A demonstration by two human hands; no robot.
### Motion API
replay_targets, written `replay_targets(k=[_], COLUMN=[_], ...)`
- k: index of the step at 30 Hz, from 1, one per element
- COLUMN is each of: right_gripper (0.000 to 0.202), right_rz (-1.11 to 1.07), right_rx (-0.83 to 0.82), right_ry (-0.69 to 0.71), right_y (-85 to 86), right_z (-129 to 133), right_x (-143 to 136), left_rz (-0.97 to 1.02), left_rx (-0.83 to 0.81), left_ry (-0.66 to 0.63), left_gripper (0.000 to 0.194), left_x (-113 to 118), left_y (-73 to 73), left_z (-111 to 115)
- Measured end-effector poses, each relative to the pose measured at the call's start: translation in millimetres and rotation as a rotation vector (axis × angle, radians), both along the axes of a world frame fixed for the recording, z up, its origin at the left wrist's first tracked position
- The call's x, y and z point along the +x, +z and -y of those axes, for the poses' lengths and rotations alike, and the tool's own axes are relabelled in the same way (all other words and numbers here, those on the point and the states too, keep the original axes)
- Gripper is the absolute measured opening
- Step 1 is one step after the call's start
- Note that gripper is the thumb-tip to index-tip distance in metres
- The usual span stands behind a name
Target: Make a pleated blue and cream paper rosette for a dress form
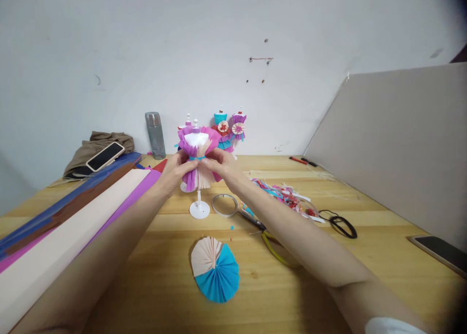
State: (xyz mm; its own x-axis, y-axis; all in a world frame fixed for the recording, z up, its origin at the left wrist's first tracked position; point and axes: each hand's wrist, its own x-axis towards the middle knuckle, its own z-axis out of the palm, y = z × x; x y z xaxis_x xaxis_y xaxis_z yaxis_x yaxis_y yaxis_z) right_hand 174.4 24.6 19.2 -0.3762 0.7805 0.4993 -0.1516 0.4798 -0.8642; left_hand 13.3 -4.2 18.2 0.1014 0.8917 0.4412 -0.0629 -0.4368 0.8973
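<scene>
A small white dress form (199,209) stands upright on its round base, wearing a pleated crepe paper dress (203,177) in purple, pink and cream. A narrow blue paper band (197,158) crosses the waist. My left hand (178,167) grips the waist from the left, its thumb at the band. From the other side my right hand (221,165) pinches the waist, thumb near the band's right end. The fingers behind the dress are hidden. Nearer to me lies a round pleated paper fan (218,271), part cream, part blue.
Yellow-handled scissors (272,246), partly under my right forearm, lie beside a tape ring (225,205). Paper scraps (284,194) are heaped to the right. Crepe paper sheets (83,217) cover the left. Behind stand other dressed forms (239,125) and a flask (155,137).
</scene>
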Motion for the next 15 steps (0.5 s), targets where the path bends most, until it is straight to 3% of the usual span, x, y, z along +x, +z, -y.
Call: replay_targets(k=[4, 9, 15], right_gripper=[0.032, 0.028, 0.027], right_rz=[-0.018, -0.050, -0.054], right_rx=[-0.083, -0.121, -0.204], right_ry=[0.000, 0.085, 0.071], right_y=[1.6, 0.1, 1.7], right_z=[-2.8, -7.0, -10.2], right_x=[-6.0, -3.1, 3.9], left_rz=[0.037, 0.115, 0.006], left_rx=[0.037, -0.028, -0.027], left_ry=[-0.016, -0.132, -0.158], left_gripper=[0.048, 0.054, 0.059], left_x=[1.4, -0.4, -8.3], left_y=[-0.3, -0.2, 1.3], left_z=[-0.5, -1.0, -3.1])
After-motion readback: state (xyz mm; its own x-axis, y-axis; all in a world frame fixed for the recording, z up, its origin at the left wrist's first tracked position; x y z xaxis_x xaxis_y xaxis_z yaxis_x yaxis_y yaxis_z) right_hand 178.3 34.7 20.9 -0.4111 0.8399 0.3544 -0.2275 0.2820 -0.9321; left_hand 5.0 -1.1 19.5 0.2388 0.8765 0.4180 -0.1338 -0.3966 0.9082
